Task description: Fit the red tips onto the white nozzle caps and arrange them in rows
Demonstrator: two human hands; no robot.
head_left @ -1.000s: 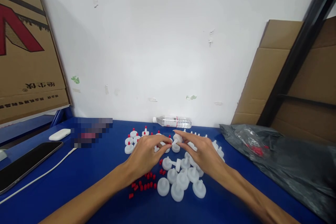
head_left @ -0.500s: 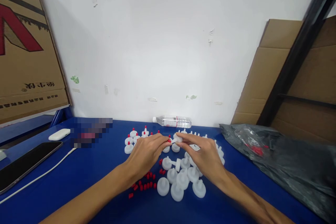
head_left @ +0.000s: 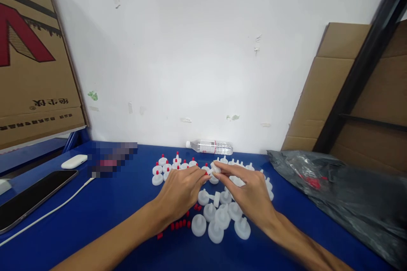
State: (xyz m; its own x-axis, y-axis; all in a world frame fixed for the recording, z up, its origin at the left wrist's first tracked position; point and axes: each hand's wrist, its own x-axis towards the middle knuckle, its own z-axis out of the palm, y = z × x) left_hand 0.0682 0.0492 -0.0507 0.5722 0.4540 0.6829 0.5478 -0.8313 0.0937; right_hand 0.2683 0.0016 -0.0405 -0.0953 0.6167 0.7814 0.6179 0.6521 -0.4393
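My left hand (head_left: 182, 188) is closed, with a small red tip cap (head_left: 206, 173) pinched between thumb and forefinger. Opposite it, my right hand (head_left: 252, 188) grips a white nozzle cap (head_left: 216, 168) by its wide base, spout pointing left. The red cap meets the spout's end; how far it sits on is hidden by my fingers. Below my hands lie several bare white nozzle caps (head_left: 199, 225) and loose red tip caps (head_left: 180, 223). Behind my left hand stand several white nozzle caps with red tips (head_left: 157, 178). More bare ones (head_left: 249, 167) are beyond my right hand.
A clear plastic bottle (head_left: 208, 147) lies along the wall. On the left are a phone (head_left: 34, 199), a white case (head_left: 74, 161) and a white cable (head_left: 60, 206). A dark plastic sheet (head_left: 343, 194) with a clear bag of red pieces (head_left: 313, 182) covers the right side.
My left fingers have closed in further over the red tip cap, which shows less now. Both hands stay in nearly the same place; the view has shifted slightly.
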